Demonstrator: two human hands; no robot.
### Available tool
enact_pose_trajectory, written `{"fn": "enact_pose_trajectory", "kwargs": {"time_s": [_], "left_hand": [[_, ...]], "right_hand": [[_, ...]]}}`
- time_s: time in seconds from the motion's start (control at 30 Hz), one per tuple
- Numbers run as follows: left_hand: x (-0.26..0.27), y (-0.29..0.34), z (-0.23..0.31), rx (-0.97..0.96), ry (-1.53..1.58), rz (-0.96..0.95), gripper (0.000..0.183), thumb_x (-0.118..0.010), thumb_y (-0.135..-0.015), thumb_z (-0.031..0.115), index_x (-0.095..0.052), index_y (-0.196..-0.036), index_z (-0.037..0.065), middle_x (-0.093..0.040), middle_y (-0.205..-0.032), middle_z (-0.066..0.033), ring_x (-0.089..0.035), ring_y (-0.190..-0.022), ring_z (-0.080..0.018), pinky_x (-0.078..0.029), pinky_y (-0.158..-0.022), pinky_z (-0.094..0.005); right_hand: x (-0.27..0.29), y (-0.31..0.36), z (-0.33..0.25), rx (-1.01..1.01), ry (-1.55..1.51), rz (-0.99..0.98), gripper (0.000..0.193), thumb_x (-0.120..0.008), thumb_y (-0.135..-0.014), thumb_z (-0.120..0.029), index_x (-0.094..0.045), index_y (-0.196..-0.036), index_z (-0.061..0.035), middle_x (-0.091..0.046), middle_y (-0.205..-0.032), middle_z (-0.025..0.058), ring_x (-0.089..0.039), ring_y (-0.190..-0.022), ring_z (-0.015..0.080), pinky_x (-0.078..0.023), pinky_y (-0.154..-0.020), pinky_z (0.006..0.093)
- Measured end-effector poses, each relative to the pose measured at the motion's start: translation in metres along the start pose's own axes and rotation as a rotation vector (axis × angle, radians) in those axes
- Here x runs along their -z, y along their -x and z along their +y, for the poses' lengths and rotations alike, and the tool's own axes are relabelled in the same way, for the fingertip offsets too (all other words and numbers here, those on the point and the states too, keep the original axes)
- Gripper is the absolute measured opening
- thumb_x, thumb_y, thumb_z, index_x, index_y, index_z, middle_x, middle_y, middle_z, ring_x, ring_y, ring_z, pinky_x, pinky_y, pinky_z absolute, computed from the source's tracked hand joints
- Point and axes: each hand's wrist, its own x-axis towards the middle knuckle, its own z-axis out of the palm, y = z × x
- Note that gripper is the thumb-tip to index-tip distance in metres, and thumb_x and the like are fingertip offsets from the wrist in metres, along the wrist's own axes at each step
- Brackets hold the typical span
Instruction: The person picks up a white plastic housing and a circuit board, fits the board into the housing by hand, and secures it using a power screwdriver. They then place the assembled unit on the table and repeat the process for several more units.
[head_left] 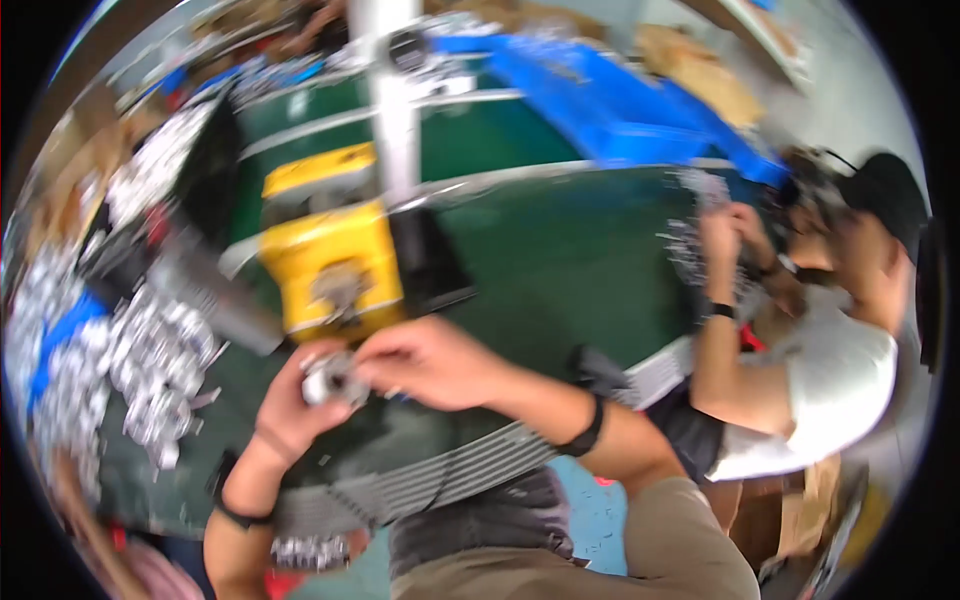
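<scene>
My left hand (pixel 292 402) is closed around a small round silvery metal part (pixel 333 381) with a dark opening in its middle. From the right, my right hand (pixel 432 362) reaches to the same part, its thumb and fingertips pinched together at the rim. Whether those fingertips hold some smaller piece is too blurred to make out. Just beyond both hands stands a yellow machine (pixel 335 265) with a metal fixture (pixel 342 288) on its front. A grey tapered chute (pixel 215 290) slopes down to the left of it.
Shiny metal parts (pixel 160 365) lie heaped on the green table (pixel 560 270) at the left. Blue bins (pixel 630 140) stand at the far right. A co-worker in a white shirt (pixel 835 385) handles small parts at the right. A ribbed grey strip (pixel 450 470) follows the near edge.
</scene>
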Motion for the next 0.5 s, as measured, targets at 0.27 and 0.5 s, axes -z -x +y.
{"fn": "enact_pose_trajectory", "kwargs": {"time_s": [0.27,0.5], "left_hand": [[-0.002,0.000,0.012,0.091,0.502,-0.068,0.051,-0.047,-0.100,0.035,-0.039,-0.136,0.000,-0.057,-0.119,-0.0105,-0.061,-0.103,-0.0223,-0.054,-0.084,-0.0352],[-0.006,-0.002,0.009,0.118,0.534,-0.092,0.052,-0.039,-0.102,0.037,-0.037,-0.138,0.000,-0.056,-0.121,-0.0108,-0.060,-0.107,-0.0206,-0.053,-0.087,-0.0364]], "right_hand": [[-0.012,0.001,0.000,0.282,0.405,0.184,0.009,-0.068,-0.082,-0.007,-0.061,-0.082,-0.0008,-0.059,-0.077,0.0065,-0.058,-0.076,0.0182,-0.045,-0.069,0.0313],[-0.023,0.003,0.000,0.303,0.477,0.257,0.010,-0.068,-0.081,-0.007,-0.061,-0.082,-0.0003,-0.059,-0.078,0.0091,-0.058,-0.075,0.0223,-0.046,-0.069,0.0326]]}}
